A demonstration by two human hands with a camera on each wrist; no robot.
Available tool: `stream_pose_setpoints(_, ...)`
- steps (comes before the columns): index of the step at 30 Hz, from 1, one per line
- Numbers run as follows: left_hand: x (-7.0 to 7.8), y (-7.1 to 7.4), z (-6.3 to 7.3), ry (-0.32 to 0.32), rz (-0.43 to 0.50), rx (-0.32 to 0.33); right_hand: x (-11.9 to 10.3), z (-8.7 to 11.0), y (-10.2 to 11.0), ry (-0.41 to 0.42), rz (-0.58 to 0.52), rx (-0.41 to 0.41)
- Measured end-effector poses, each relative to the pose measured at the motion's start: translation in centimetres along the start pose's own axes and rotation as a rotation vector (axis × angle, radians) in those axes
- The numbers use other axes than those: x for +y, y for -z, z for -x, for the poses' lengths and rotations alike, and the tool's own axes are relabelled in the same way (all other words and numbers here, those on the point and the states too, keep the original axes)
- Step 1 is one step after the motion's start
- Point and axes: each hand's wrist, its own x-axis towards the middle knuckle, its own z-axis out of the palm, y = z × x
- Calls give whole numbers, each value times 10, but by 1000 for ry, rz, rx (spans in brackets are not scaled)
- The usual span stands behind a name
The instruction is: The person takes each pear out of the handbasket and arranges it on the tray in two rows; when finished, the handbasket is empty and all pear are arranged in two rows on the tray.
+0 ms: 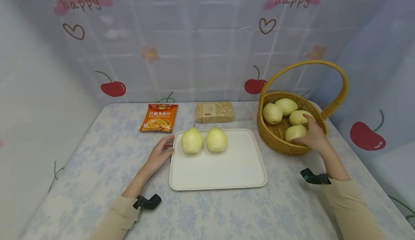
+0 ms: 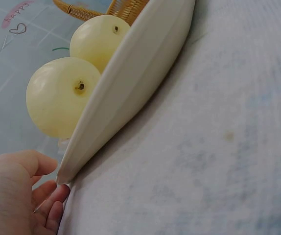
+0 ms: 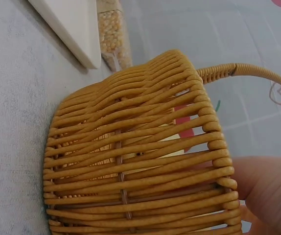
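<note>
Lying inside the spread right grip is a fruit.

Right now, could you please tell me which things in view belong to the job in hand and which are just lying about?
Likely in the job:
white tray, left grip at its edge
two pears on the tray
wicker basket
four pears in the basket, right grip among them

Apparently just lying about:
orange corn-chip bag
clear pack of corn-like kernels
</note>
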Motion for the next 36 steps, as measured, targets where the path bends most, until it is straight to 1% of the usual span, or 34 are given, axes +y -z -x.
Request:
stream_pose_setpoints(1,4,1,2,-2,-5,-2,0,0,-1,-7,-9,2)
stream_pose_setpoints(2,5,1,3,0,-9,-4,0,0,-1,-13,-20,6)
stream_pose_setpoints(4,5,1,3,0,-11,-2,0,0,-2,-22,-54,15)
stream_pose_setpoints(7,5,1,2,-4,-16,5,1,-1,-2,-14,-101,45)
stream_pose_setpoints(8,0,1,0,-5,-18,7,1,-1,-2,-10,-118,57)
stream_pose_setpoints(9,-1,1,0,-6,-22,11,2,-1,-2,-8,-132,69)
stream_pose_setpoints(15,-1,1,-1,-4,-15,5,0,0,-2,15,-211,140)
stream_pose_setpoints(19,0,1,0,-3,-16,-1,-6,2,-3,57,-274,198)
stream_pose_setpoints(21,-1,1,0,7,-7,3,-10,3,-4,71,-307,219)
stream_pose_setpoints(27,-2,0,0,-4,-9,-5,-24,5,-5,69,-353,250)
stream_pose_setpoints(29,1,0,0,-10,-6,-3,-32,5,-4,74,-353,255)
stream_pose_setpoints(34,23,3,7,-15,3,-7,-56,3,-4,99,-380,251)
stream_pose_setpoints(36,28,3,8,-14,7,-11,-66,2,-5,104,-401,239)
